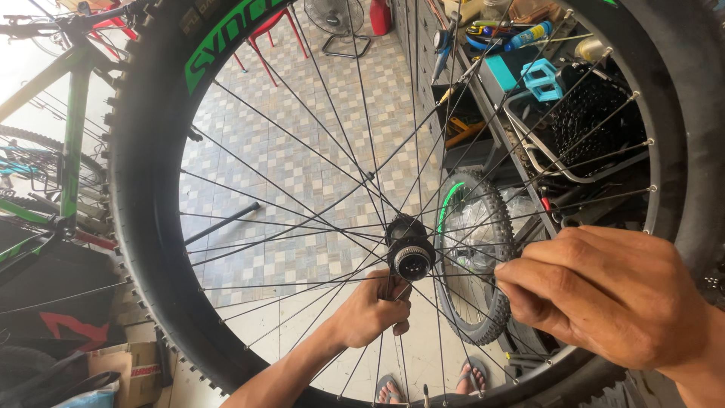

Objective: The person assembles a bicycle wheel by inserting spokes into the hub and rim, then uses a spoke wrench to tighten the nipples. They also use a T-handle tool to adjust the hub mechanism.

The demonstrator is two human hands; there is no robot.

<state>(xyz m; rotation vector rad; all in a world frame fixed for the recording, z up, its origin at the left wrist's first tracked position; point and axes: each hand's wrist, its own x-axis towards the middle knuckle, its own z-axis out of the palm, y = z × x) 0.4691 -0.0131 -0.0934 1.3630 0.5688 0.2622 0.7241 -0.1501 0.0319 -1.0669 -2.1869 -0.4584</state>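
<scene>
Two hands work on one big bicycle wheel point(151, 227) that fills almost the whole frame, its knobby black tyre and green-lettered rim running from the upper left round to the lower right. Behind it, at the far left, stands a green bicycle frame point(74, 113); through the spokes at the upper right a cluttered workbench point(491, 106) shows, with a turquoise pedal point(541, 79) on it, and a second, smaller knobby wheel point(472, 257) stands on the tiled floor right of centre. Sandalled feet point(393, 391) appear at the bottom edge.

At the middle of the frame sits the hub point(410, 253), with its silver end facing the camera. The left hand point(371, 310) comes up from below on the far side of the spokes and is closed round something just under the hub; what it grips is hidden by the fingers. The right hand point(612, 295), large in the lower right, pinches thumb and fingertips together at a spoke point(461, 266) just right of the hub.

By the look of it, this is the stage of checking or adjusting at the hub and spokes. Any next move would call for a steady wheel and a light, precise touch.
</scene>
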